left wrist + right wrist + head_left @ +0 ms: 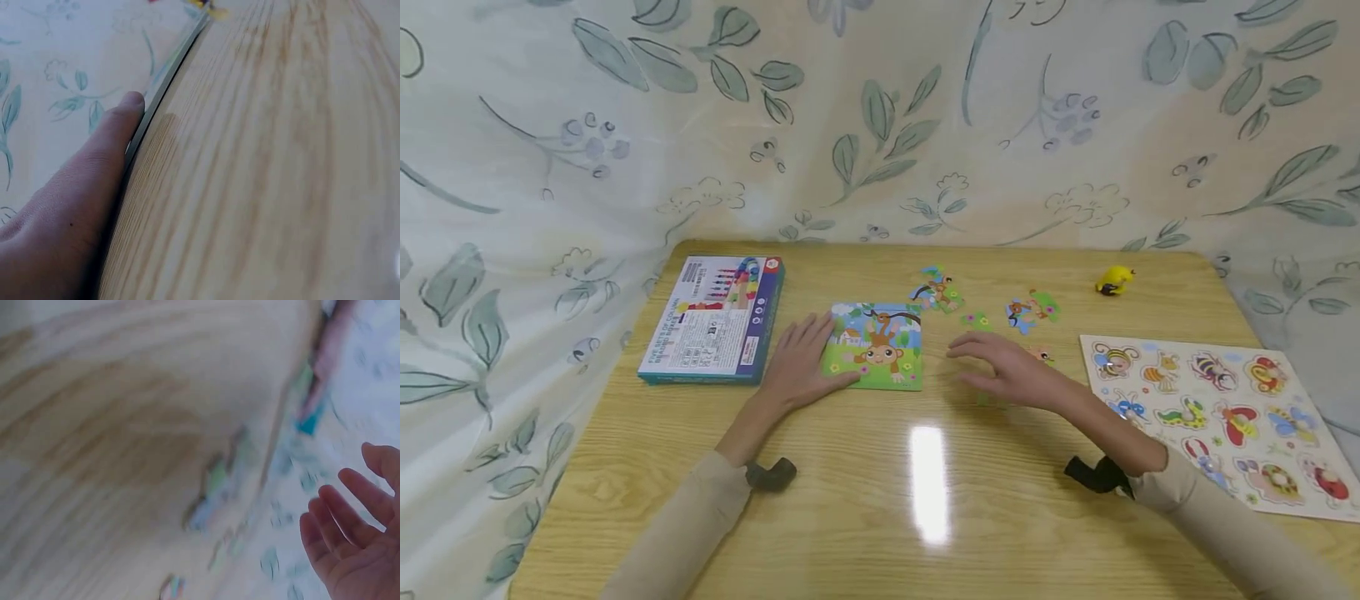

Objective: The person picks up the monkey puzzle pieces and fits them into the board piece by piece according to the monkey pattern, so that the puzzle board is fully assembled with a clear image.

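Note:
A square monkey picture board (887, 333) lies flat on the table. My left hand (801, 364) rests along its left side, fingers straight and thumb on its lower left part. In the left wrist view, the thumb (94, 150) lies against the board's thin edge (164, 87). To the right of the board, my right hand (1011, 371) hovers with loosely bent fingers, holding nothing. Loose jigsaw pieces (1032, 310) lie behind and beneath it, some partly hidden by the hand. More joined or overlapping pieces (936, 292) sit at the board's upper right corner.
A boxed toy set (711, 321) lies at the left. On the right is a white insect puzzle board (1210, 417), partly under the right forearm. A small yellow toy (1116, 280) stands at the back right. Patterned cloth (880, 125) hangs behind the table.

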Demonstrator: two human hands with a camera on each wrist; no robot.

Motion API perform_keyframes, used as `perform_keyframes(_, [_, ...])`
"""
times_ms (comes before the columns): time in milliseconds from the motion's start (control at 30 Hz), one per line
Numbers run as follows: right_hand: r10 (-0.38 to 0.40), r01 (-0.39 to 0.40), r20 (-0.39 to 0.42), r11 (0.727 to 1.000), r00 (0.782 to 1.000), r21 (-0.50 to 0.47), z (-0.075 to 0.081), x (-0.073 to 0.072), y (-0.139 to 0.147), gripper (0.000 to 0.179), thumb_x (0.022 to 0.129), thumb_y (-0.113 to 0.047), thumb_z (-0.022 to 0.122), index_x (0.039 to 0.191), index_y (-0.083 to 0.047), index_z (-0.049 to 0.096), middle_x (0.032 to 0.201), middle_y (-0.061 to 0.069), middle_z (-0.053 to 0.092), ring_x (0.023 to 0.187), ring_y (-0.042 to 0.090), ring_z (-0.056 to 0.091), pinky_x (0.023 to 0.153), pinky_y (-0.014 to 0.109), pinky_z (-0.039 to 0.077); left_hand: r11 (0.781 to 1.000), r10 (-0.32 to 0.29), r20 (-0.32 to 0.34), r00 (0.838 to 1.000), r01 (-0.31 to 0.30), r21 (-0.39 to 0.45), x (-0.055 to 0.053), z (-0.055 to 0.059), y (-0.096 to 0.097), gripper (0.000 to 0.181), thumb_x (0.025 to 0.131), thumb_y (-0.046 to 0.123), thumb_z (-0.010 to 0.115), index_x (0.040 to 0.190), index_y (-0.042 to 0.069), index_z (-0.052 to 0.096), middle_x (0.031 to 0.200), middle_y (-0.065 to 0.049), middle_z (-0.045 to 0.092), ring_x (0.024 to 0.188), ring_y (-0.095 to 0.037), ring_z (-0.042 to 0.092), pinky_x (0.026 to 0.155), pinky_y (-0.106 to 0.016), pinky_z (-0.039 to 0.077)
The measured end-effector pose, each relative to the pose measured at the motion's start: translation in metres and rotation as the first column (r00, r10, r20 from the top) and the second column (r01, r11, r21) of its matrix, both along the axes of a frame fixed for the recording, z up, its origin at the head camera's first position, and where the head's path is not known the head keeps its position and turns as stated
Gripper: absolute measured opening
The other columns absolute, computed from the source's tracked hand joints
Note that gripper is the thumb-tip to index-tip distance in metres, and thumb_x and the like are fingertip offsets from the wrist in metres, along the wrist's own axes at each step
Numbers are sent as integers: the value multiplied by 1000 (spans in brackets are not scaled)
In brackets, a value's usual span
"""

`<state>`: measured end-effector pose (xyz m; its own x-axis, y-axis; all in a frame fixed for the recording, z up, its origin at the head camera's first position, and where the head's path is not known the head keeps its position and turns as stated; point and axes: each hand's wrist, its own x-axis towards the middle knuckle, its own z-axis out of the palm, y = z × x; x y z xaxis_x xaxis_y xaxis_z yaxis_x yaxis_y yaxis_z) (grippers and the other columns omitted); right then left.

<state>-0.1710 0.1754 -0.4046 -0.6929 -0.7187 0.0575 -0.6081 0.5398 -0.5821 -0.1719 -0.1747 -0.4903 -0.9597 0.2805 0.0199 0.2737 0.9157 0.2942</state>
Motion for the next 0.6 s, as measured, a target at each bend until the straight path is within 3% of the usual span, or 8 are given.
perform_keyframes(100, [-66,68,28,995,997,-78,7,0,17,34,93,-13,64,126,-4,61,130,15,59,114,36,59,86,50,55,1000,6,0,1000,-6,3,1,0,0,108,75,87,43,156,18,20,164,-1,18,152,-28,14,124,-51,10])
perform_keyframes(200, [-105,104,2,989,995,-104,12,-2,25,33,94,-15,63,126,-7,61,130,13,59,112,35,60,84,49,55,1000,12,-13,1000,-12,10,1,0,0,108,75,86,45,156,18,21,164,-1,18,152,-28,15,124,-51,10])
perform_keyframes(600, [-143,142,-64,990,988,-15,12,-3,53,34,94,-14,63,127,-7,60,126,14,62,102,33,64,77,47,56,1000,-9,-6,1000,9,9,0,-1,0,108,76,86,43,157,18,19,164,-1,17,152,-27,13,124,-50,10])
